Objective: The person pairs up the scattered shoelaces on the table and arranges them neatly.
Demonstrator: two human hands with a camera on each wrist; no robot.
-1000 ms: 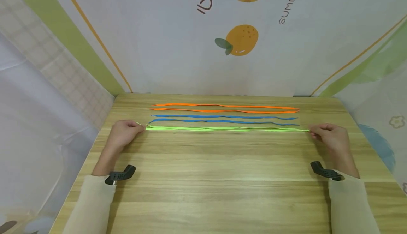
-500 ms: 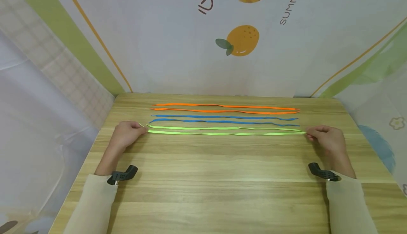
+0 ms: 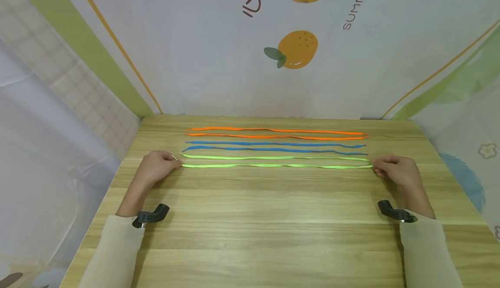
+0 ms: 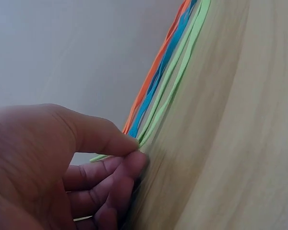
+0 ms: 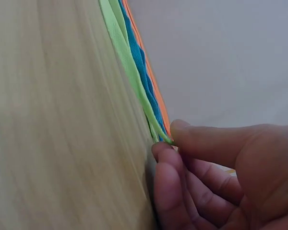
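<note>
A light green shoelace [image 3: 269, 165] runs nearly straight across the wooden table, in front of a second green strand [image 3: 250, 158]. My left hand [image 3: 156, 166] pinches its left end between thumb and index finger; a short tail sticks out behind the fingers in the left wrist view. At the other end my right hand [image 3: 400, 170] pinches the lace between thumb and fingertip. Whether the two green strands join at the right is hidden by the fingers. Behind them lie blue shoelace strands [image 3: 250, 149], then orange shoelace strands [image 3: 250, 137], all roughly parallel.
The wooden table [image 3: 258, 218] meets a white printed cloth [image 3: 218, 71] at its back edge. Cloth also hangs along the left and right sides. A black wrist camera [image 3: 154, 214] sits on each forearm.
The front green strand has moved toward me and lowered, leaving a gap from the green strand behind. My right hand has shifted left and slightly nearer; my left hand has shifted slightly right.
</note>
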